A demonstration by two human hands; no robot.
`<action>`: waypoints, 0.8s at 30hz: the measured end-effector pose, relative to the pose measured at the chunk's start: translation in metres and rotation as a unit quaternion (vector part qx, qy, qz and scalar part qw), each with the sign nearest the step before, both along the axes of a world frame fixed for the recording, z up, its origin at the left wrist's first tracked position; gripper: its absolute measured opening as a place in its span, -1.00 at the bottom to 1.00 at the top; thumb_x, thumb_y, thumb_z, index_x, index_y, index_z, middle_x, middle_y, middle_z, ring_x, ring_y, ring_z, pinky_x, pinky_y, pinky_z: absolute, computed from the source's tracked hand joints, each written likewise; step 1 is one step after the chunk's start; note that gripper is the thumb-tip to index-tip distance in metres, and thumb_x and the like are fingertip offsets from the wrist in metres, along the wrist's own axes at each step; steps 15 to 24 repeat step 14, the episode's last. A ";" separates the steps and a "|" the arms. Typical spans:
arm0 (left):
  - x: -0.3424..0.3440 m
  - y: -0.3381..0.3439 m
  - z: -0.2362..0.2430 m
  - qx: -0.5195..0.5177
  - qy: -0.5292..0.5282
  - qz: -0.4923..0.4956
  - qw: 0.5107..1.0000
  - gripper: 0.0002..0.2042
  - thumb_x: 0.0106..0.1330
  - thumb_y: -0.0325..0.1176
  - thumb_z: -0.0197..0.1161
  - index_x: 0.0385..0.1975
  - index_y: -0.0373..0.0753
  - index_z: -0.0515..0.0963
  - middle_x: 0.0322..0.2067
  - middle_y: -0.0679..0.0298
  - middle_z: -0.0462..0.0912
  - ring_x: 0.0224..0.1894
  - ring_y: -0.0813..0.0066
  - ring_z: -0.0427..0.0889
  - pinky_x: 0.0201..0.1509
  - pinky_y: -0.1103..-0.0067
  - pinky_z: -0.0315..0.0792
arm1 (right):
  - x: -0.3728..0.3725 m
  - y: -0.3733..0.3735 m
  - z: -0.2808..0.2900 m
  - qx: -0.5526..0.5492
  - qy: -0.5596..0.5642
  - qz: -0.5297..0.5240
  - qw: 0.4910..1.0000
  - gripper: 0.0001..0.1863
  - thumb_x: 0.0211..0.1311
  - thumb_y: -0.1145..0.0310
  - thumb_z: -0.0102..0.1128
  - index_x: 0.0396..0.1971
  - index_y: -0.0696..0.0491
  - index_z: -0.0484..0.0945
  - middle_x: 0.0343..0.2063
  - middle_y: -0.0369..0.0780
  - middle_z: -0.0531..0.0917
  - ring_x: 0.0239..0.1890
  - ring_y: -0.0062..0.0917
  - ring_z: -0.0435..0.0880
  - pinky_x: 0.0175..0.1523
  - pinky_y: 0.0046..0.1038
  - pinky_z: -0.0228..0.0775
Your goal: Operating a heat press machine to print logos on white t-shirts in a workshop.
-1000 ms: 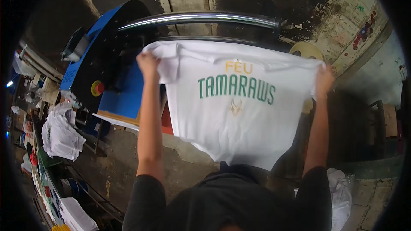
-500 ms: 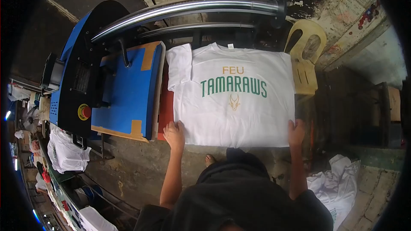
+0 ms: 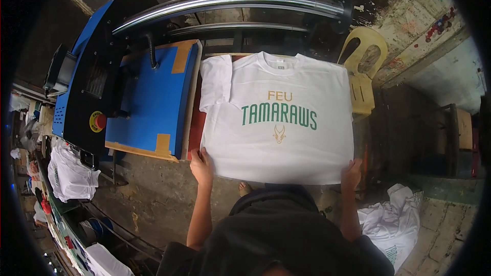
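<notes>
A white T-shirt (image 3: 225, 138) lies face up, its neck away from me and its lower edge near my body. Gold and green lettering and a small gold horned-head emblem mark its chest. At the shirt's lower left, my left hand (image 3: 201, 167) has its fingers closed on the fabric edge. My right hand (image 3: 351, 175) grips the lower right edge the same way. Beneath the shirt, a strip of the red press bed (image 3: 196, 130) shows along its left side; the shirt hides the rest.
Just left of the shirt is a heat press with a blue upper plate (image 3: 148, 102) and a red stop button (image 3: 98, 121). Steel rails (image 3: 230, 5) run across behind. A cream plastic chair (image 3: 362, 92) stands far right. White shirts (image 3: 391, 225) are heaped lower right; others (image 3: 71, 171) lie left.
Both hands have drawn the shirt toward me over the bed. Its print and lower edge sit nearer my body, and the bed's far edge now shows behind the shirt.
</notes>
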State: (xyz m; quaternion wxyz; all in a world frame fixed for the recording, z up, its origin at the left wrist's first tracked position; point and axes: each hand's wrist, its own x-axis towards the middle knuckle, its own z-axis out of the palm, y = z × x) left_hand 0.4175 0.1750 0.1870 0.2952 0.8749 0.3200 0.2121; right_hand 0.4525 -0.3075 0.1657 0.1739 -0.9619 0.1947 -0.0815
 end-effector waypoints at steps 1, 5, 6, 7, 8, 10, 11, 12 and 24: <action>0.000 -0.003 0.003 -0.021 0.012 0.009 1.000 -0.86 0.26 -0.39 0.15 -0.28 -0.30 0.42 -0.44 -0.02 0.56 -0.35 -0.04 0.54 -0.25 0.21 0.38 | 0.000 -0.001 0.001 -0.011 -0.032 0.024 0.999 -0.85 0.26 0.48 0.00 -0.20 0.09 0.30 -0.32 0.00 0.53 -0.26 -0.01 0.54 -0.27 -0.15 0.38; 0.015 -0.023 0.011 0.148 -0.045 -0.091 0.984 -0.66 -0.01 -0.56 0.18 -0.17 -0.25 0.45 -0.17 0.07 0.53 -0.08 0.03 0.45 -0.02 0.22 0.28 | 0.022 0.002 0.015 -0.055 -0.132 0.099 0.985 -0.75 0.21 0.51 0.04 -0.12 0.15 0.33 -0.17 -0.01 0.44 -0.14 -0.05 0.49 -0.12 -0.17 0.36; 0.024 -0.029 0.010 0.143 -0.021 -0.207 0.968 -0.64 0.00 -0.58 0.17 -0.12 -0.26 0.44 -0.16 0.04 0.51 -0.12 0.03 0.46 -0.07 0.24 0.30 | 0.028 0.004 0.019 -0.067 -0.154 0.116 0.979 -0.73 0.19 0.52 0.04 -0.09 0.17 0.34 -0.14 -0.01 0.42 -0.12 -0.06 0.47 -0.08 -0.17 0.35; 0.042 -0.038 0.005 0.083 -0.069 -0.298 0.949 -0.63 0.04 -0.56 0.16 -0.08 -0.27 0.43 -0.11 0.01 0.50 -0.10 0.03 0.47 -0.02 0.26 0.31 | 0.037 0.008 0.022 -0.050 -0.145 0.135 0.979 -0.71 0.18 0.54 0.04 -0.08 0.17 0.34 -0.13 0.01 0.41 -0.10 -0.06 0.46 -0.05 -0.16 0.33; 0.064 -0.055 -0.002 0.077 -0.057 -0.314 0.944 -0.63 0.09 -0.51 0.17 -0.04 -0.28 0.42 -0.09 0.01 0.50 -0.06 0.02 0.47 0.05 0.29 0.31 | 0.047 0.013 0.025 -0.028 -0.139 0.155 0.978 -0.69 0.17 0.55 0.05 -0.07 0.18 0.34 -0.12 0.02 0.41 -0.08 -0.05 0.45 -0.01 -0.14 0.32; 0.108 -0.070 -0.014 0.055 -0.055 -0.328 0.941 -0.60 0.24 -0.35 0.12 0.08 -0.27 0.36 0.08 0.02 0.40 0.14 0.09 0.36 0.19 0.24 0.21 | 0.064 0.023 0.032 0.003 -0.138 0.200 0.970 -0.68 0.15 0.58 0.05 -0.06 0.18 0.35 -0.10 0.03 0.41 -0.04 -0.05 0.44 0.05 -0.14 0.28; 0.133 -0.066 -0.019 0.094 -0.027 -0.310 0.946 -0.58 0.25 -0.31 0.11 0.11 -0.23 0.35 0.13 0.06 0.36 0.19 0.12 0.33 0.22 0.22 0.18 | 0.073 0.030 0.034 0.012 -0.143 0.225 0.964 -0.68 0.14 0.58 0.05 -0.07 0.18 0.35 -0.09 0.03 0.41 -0.01 -0.06 0.43 0.08 -0.14 0.27; 0.159 -0.059 -0.026 0.139 -0.009 -0.290 0.947 -0.57 0.26 -0.27 0.11 0.14 -0.18 0.35 0.19 0.09 0.32 0.23 0.15 0.30 0.25 0.20 0.15 | 0.078 0.036 0.037 0.026 -0.146 0.249 0.957 -0.68 0.13 0.59 0.05 -0.07 0.17 0.36 -0.08 0.02 0.41 0.01 -0.06 0.42 0.11 -0.15 0.25; 0.207 -0.034 -0.036 0.087 0.061 -0.198 0.974 -0.48 0.29 -0.15 0.11 0.25 -0.07 0.26 0.28 0.17 0.21 0.31 0.24 0.21 0.26 -0.12 -0.01 | 0.086 0.044 0.045 0.007 -0.125 0.272 0.954 -0.63 0.16 0.60 0.01 0.01 0.11 0.35 0.00 -0.01 0.40 0.07 -0.05 0.39 0.17 -0.17 0.20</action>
